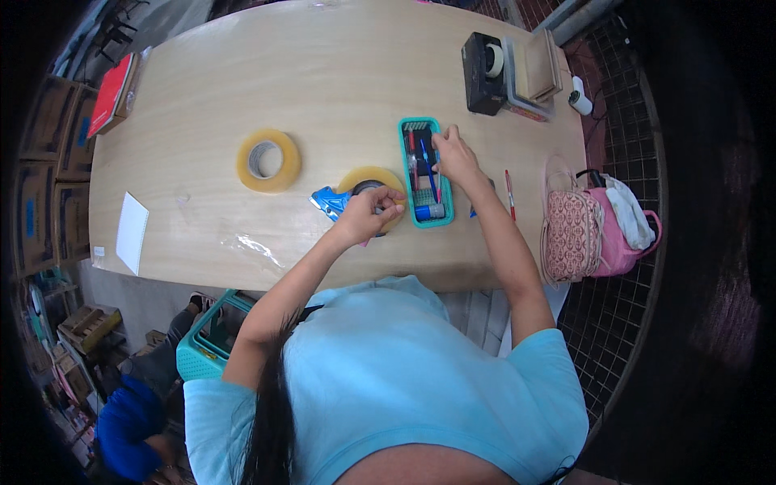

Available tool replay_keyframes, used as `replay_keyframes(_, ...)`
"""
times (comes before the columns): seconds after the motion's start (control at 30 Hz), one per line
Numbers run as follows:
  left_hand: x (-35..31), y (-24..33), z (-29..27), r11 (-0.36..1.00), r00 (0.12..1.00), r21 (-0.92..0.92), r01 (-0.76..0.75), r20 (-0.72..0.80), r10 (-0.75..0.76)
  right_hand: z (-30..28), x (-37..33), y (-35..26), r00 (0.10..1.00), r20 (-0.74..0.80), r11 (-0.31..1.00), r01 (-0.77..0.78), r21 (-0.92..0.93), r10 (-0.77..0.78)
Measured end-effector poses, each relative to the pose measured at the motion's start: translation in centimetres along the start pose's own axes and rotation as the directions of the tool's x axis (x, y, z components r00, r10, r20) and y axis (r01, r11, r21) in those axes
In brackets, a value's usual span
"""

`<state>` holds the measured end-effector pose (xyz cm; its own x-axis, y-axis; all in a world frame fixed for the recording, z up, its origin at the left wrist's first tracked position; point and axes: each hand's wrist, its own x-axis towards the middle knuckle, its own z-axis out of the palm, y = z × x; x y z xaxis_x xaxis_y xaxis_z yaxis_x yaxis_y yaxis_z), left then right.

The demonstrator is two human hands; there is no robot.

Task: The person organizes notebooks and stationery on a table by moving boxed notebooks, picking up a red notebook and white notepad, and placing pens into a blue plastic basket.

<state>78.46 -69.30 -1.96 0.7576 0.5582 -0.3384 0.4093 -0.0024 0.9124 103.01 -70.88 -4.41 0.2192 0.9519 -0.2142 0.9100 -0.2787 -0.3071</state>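
Note:
A narrow teal plastic basket stands on the table in front of me. In it lie several pens, a dark flat item and a blue-and-white cylinder. At the basket's right rim is my right hand, its fingertips apart and reaching just over the edge; I see nothing in its grasp. Left of the basket lies a blue tape dispenser with a yellowish tape roll. Over it hovers my left hand, fingers loosely curled with a gap from the thumb, holding nothing visible.
Another tape roll lies farther left, with a white sheet and a red box beyond. Right are a red-and-white pen, a pink bag and a black box. A person in blue is at lower left.

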Motion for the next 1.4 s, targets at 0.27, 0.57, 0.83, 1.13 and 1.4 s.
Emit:
replay_keyframes(0.27, -2.3, -1.2, -1.4, 0.988, 0.989, -0.099, 0.114, -0.078, -0.122, -6.1, -4.3, 0.0, 0.906, -0.406, 0.930, 0.039, 0.366, 0.121)
replay_keyframes(0.57, 2.2, 1.3, 0.5, 0.964, 0.985, 0.225, -0.139, -0.067, 0.158, 3.8, -6.5, -1.5, 0.712, -0.655, 0.940, -0.020, 0.340, 0.252)
replay_keyframes(0.83, -0.3, 0.9, -1.0, 0.996, 0.990, 0.055, 0.066, -0.128, -0.059, 5.5, -10.9, 9.7, 0.421, -0.762, 0.824, -0.507, 0.252, 0.492)
replay_keyframes(1.13, 1.0, 0.0, -1.1, 0.941, 0.975, 0.306, -0.141, -0.122, 0.186, 5.2, -10.4, 13.2, 0.752, -0.420, 0.814, -0.259, 0.520, 0.508)
replay_keyframes(1.4, 3.7, 2.2, -1.4, 0.928, 0.967, 0.343, -0.146, -0.151, 0.207, 2.0, -6.7, 0.6, 0.902, -0.191, 0.690, -0.146, 0.709, 0.387)
